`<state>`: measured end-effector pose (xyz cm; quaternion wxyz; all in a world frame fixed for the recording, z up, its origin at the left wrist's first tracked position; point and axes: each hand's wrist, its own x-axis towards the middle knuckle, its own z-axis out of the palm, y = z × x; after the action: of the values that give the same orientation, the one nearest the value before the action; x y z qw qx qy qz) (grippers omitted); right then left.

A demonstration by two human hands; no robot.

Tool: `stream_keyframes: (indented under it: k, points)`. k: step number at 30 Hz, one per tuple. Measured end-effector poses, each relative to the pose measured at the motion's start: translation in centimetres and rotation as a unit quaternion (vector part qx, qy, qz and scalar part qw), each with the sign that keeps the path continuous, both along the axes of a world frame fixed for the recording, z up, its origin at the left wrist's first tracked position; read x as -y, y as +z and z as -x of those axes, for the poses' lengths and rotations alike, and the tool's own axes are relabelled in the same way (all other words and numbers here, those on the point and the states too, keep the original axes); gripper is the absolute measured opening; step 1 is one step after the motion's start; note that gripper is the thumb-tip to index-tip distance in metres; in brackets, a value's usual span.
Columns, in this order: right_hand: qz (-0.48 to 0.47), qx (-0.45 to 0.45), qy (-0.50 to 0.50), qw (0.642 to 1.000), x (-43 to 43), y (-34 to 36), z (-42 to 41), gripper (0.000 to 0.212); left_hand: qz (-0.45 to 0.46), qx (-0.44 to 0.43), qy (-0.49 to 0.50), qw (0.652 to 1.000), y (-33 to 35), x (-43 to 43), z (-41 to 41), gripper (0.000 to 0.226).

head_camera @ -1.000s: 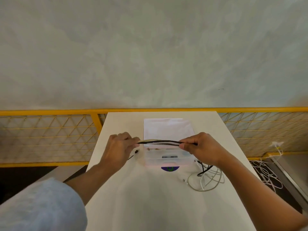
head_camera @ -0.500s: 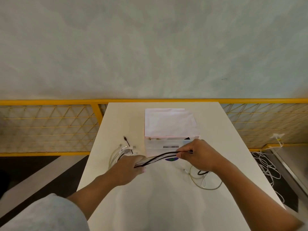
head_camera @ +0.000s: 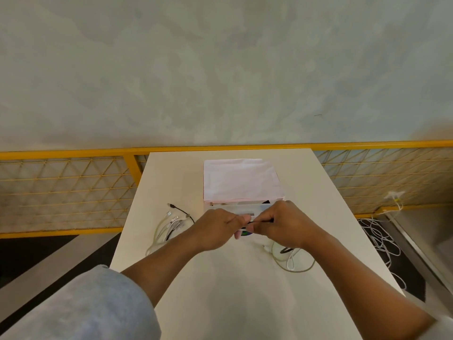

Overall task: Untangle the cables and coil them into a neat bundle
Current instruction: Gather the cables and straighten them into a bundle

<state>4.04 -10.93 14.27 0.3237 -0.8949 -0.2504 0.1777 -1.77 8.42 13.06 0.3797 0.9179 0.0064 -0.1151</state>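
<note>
Head: hands closer (cable between)

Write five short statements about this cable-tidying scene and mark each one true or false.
1. The left hand and right hand both pinch the cables, close together. True.
2. The clear box has its lid shut. False: the lid is folded open, away from the person.
3. The plug ends fan out on the table, left of the left hand. True.
4. No cable lies near the right hand. False: a loose loop lies on the table just below it.
5. Some white cable lies off the table, beyond its right edge. True.
</note>
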Motion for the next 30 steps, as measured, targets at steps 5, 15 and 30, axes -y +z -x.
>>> stream_keyframes:
  k: [5,15,30]
  points:
    - [0.051,-0.013,-0.078,0.996,0.1,0.3,-0.2,0.052,-0.075,0.054,-0.009,0.996,0.5,-0.4,-0.3,0.061]
    - [0.090,0.024,-0.080,0.992,0.9,0.3,-1.0,0.065,-0.134,0.054,-0.002,0.990,2.0,-0.3,-0.2,0.053]
    - [-0.121,-0.053,-0.030,0.991,2.1,1.7,-0.8,0.019,-0.036,0.043,-0.034,0.998,2.6,0.7,-1.3,0.041]
